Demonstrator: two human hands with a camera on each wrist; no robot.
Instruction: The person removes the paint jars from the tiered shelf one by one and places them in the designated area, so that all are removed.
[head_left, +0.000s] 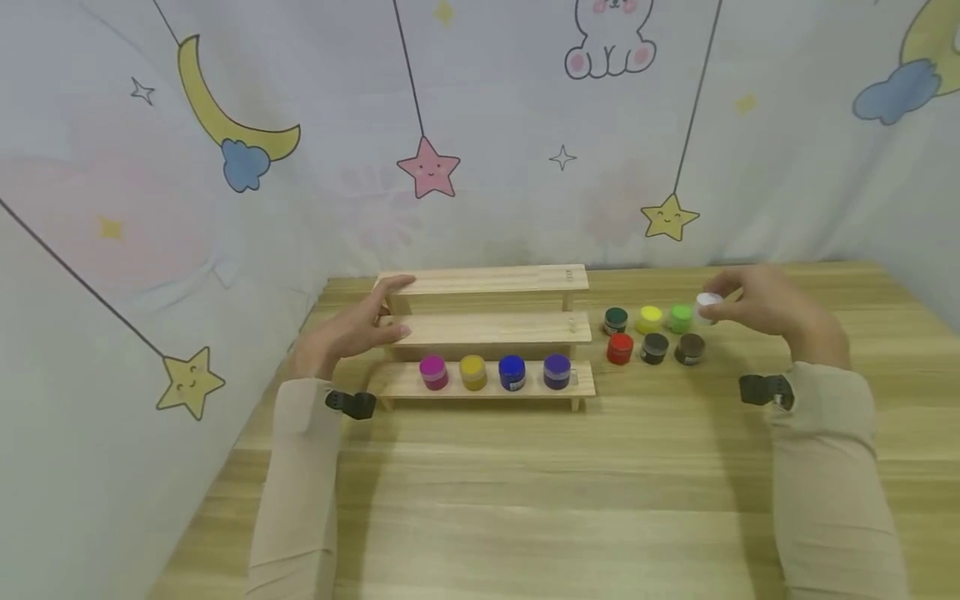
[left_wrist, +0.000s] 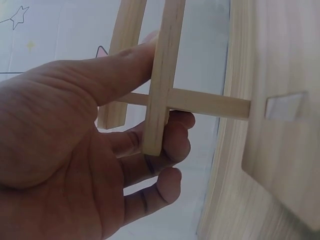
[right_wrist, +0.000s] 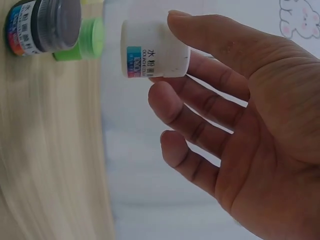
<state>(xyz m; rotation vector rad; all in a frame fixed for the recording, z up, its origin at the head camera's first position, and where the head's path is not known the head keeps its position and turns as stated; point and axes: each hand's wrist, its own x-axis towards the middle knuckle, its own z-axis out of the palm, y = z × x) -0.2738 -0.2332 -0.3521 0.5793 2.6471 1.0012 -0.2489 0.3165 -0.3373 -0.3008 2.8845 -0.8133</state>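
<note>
My left hand (head_left: pixel 351 330) grips the left end of a three-tier wooden display stand (head_left: pixel 487 329). In the left wrist view, the thumb and fingers curl around a wooden slat (left_wrist: pixel 162 100) of it. Beyond the stand's right side, my right hand (head_left: pixel 776 304) pinches a white paint jar (head_left: pixel 708 308) between thumb and fingers; its printed label (right_wrist: pixel 139 62) shows in the right wrist view. Along the lowest tier stand a magenta jar (head_left: pixel 433 372), an ochre jar (head_left: pixel 473 372), a blue jar (head_left: pixel 512 372) and a purple jar (head_left: pixel 557 372).
Right of the stand, two rows of paint jars sit on the wooden table (head_left: pixel 555 500): dark green (head_left: pixel 616 321), yellow (head_left: pixel 650 319) and light green (head_left: pixel 680 318) behind, red (head_left: pixel 620 348), black (head_left: pixel 655 348) and brown (head_left: pixel 690 349) in front. A patterned curtain (head_left: pixel 510 100) hangs behind.
</note>
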